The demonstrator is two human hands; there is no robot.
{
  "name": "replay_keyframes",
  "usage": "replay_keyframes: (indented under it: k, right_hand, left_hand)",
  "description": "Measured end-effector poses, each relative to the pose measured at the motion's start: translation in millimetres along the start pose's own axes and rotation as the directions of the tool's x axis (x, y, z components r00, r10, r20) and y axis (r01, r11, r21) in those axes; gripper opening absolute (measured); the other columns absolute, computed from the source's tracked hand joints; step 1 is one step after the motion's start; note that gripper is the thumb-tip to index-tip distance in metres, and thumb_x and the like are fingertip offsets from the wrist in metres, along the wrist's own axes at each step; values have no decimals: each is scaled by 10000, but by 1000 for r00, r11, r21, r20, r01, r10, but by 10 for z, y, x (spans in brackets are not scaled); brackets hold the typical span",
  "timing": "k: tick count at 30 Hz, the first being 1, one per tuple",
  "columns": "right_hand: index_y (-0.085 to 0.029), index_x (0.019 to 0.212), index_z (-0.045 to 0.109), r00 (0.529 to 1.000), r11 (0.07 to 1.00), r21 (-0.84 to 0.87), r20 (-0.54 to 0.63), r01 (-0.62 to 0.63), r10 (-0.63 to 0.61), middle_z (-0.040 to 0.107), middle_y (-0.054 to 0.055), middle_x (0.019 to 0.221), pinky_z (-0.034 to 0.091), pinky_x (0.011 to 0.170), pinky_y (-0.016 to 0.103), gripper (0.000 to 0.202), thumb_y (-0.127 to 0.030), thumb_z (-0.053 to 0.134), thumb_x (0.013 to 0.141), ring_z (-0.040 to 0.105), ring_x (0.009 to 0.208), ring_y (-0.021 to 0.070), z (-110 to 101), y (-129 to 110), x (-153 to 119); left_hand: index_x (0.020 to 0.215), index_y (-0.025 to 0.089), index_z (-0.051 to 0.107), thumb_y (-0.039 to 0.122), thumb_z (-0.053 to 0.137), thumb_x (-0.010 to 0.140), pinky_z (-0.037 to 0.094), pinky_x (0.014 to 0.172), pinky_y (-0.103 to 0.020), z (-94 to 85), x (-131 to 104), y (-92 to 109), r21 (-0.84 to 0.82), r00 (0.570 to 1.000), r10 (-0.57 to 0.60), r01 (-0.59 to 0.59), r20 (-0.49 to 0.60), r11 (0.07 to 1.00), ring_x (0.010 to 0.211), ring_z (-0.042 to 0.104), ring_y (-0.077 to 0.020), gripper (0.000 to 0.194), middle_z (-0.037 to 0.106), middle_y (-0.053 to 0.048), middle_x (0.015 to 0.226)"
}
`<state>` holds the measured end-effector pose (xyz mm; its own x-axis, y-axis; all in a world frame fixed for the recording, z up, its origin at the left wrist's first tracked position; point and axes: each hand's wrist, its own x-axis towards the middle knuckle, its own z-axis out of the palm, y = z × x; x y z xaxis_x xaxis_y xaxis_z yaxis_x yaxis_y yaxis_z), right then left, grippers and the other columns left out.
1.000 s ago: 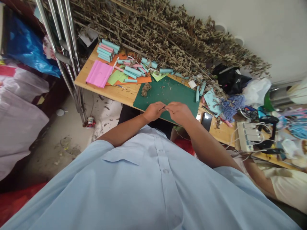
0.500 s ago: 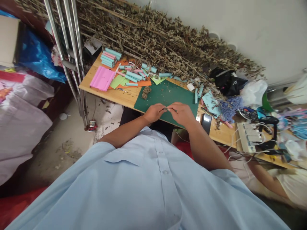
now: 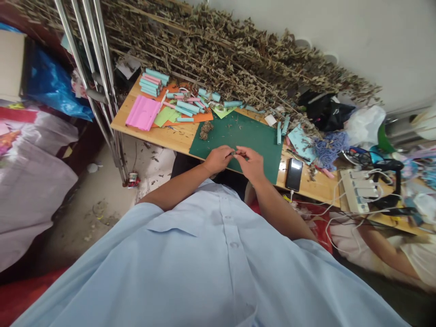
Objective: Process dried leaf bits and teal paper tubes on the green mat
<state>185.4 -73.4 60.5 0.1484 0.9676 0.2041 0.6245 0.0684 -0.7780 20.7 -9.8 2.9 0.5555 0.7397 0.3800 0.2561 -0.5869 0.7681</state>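
My left hand (image 3: 218,159) and my right hand (image 3: 251,162) meet over the near edge of a green cutting mat (image 3: 262,150). The fingers of both are pinched together around something small and dark, mostly hidden by the fingertips; I cannot make out its kind. A clump of dried plant matter (image 3: 205,130) lies on the mat beyond my left hand. Small dry crumbs are scattered over the mat's far part. Two light-blue paper rolls (image 3: 279,132) rest at the mat's right edge.
Long bundles of dried leafy stems (image 3: 211,50) lie along the wall. More blue and pink rolls (image 3: 185,106) and pink paper (image 3: 143,112) are at the left. A phone (image 3: 294,174) and a power strip (image 3: 354,190) sit at the right, near another person's arm (image 3: 384,252). Metal crutches (image 3: 91,68) lean at the left.
My right hand has moved slightly left and nearer my left hand, its forearm drawing in. More of the phone shows now. Both hands stay pinched together.
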Motion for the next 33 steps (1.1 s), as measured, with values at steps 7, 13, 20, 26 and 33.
replay_keyframes:
  k: [7, 13, 20, 26, 33]
  right_hand:
    - [-245, 1039, 801, 1000, 998, -69, 13, 6, -5, 809, 61, 982, 619, 887, 416, 254, -435, 698, 905, 744, 870, 230, -57, -32, 49]
    - [-231, 885, 790, 995, 996, -68, 75, -62, 67, 788, 42, 834, 602, 788, 377, 214, -429, 709, 882, 711, 760, 212, -98, -138, 113]
    - [-253, 1018, 813, 995, 991, -94, 54, 91, -86, 812, 77, 1025, 617, 919, 451, 232, -424, 678, 940, 749, 935, 248, -193, -103, 22]
    - [-300, 1053, 829, 961, 944, -208, 155, 257, -227, 808, 75, 1096, 616, 997, 475, 249, -406, 612, 997, 755, 1043, 263, -228, -93, -56]
    - [-292, 1089, 818, 925, 884, -315, 272, 345, -264, 790, 69, 1155, 579, 1027, 445, 280, -348, 551, 1028, 726, 1089, 259, -257, -123, 0]
  left_hand:
    - [1102, 161, 751, 265, 539, 1047, 567, 938, -358, 7, -16, -10, -30, 999, 37, -38, -24, 999, 1022, 695, -215, 242, 741, -119, 1057]
    - [1037, 150, 744, 298, 517, 1063, 561, 890, -347, 15, -27, -18, -15, 998, 60, -60, -36, 998, 970, 688, -212, 272, 729, -115, 995]
    - [1110, 162, 742, 255, 539, 1039, 557, 931, -348, 7, -19, -10, -36, 998, 53, -54, -24, 998, 1017, 688, -212, 235, 743, -115, 1051]
    - [1107, 179, 746, 244, 550, 1027, 559, 933, -347, 8, -15, -2, -46, 999, 25, -26, -22, 999, 1019, 691, -209, 221, 746, -104, 1055]
    - [1118, 168, 745, 207, 535, 1011, 559, 934, -338, -3, -18, 1, -52, 999, 37, -38, -8, 998, 1025, 689, -205, 238, 745, -107, 1063]
